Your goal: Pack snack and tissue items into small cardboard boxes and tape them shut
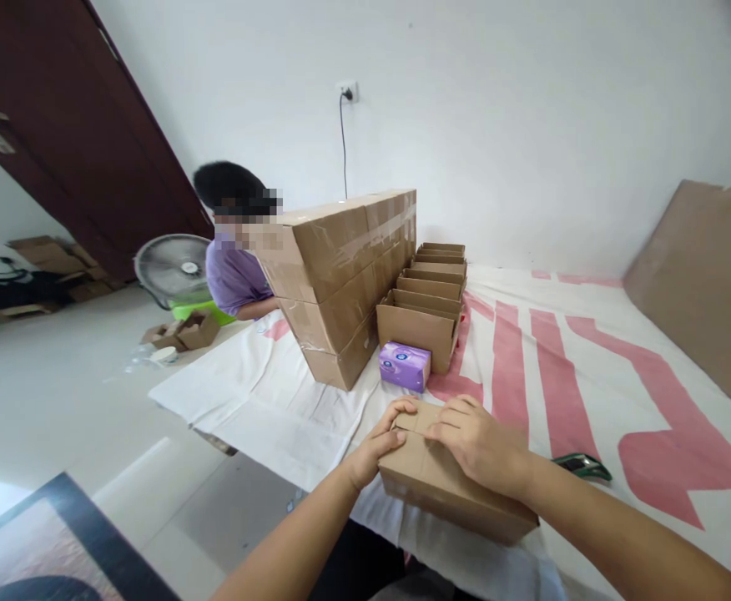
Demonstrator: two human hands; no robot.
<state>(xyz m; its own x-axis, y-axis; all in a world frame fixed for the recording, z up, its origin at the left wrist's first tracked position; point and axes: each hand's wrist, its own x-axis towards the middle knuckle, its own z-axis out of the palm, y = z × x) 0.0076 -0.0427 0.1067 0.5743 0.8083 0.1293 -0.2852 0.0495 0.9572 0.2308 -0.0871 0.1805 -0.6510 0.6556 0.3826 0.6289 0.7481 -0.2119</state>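
Cardboard box [425, 467]: it lies in front of you at the near edge of the table, top flaps [416, 417] folded down to a seam, probably set there so you can reach both ends.

Left hand [381, 438]: your left grip is partly curled around the box's left end, thumb on top and fingers over the far side, seemingly to steady the corner.

Right hand [481, 442]: your right grip rests on top with bent fingers, fingertips near the seam, likely pressing it flat; you cannot tell whether they pinch a flap edge.

Tissue pack [405, 367]: this purple pack sits just beyond your box, in front of the open cartons [412, 325], which stand in a row with flaps raised, perhaps for easy reach.

Box stack [340, 292]: taped boxes rise three high left of that row, piled neatly, it seems, to save space.

Utility knife [583, 467]: green and black, it lies by your right forearm, apart from the box, probably within reach yet out of the way.

Co-worker [237, 271]: a person in a purple shirt is beyond the stack, near a fan [174, 267].
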